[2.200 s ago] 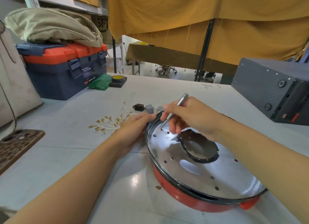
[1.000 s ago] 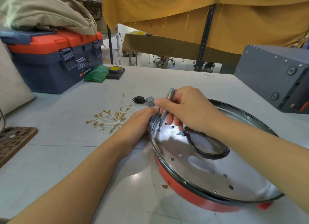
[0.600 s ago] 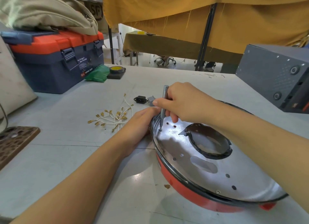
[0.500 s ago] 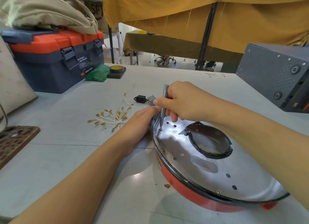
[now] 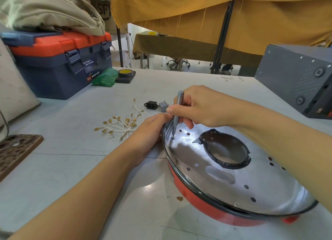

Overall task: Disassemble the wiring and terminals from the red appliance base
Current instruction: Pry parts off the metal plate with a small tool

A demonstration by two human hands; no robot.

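Item: red base [image 5: 212,202], inverted, at 4 o'clock on the table [image 5: 71,168], near the front edge. A shiny metal plate [image 5: 251,182] with a dark rim covers its underside. The plate has scattered holes, a slot and a large round opening edged in black [image 5: 226,150].

Right hand [image 5: 203,107]: fingers pinching a slim grey screwdriver [image 5: 177,112], held nearly upright. Its tip sits on a screw [image 5: 172,137] at the plate's 10 o'clock edge.

Left hand [image 5: 152,130]: lies against the base rim at 9 o'clock, apparently steadying it. Its fingers are largely hidden behind the rim and the right hand, so whether they curl over cannot be told.

Removed parts: a bundle of white wires with brass terminals [image 5: 120,125] at 9 o'clock of the base. A black socket [image 5: 151,105] and a grey switch [image 5: 163,106] lie at 11 o'clock.

Handling, by judgement: the base is rigid and fairly light. The polished plate looks slippery, and its thin edges may be sharp. It is best held by the outer red wall or the rim, not the plate face. One more screw [image 5: 236,204] shows at 5 o'clock.

Elsewhere: toolbox [image 5: 59,60] at 10 o'clock, grey case [image 5: 298,78] at 2 o'clock.
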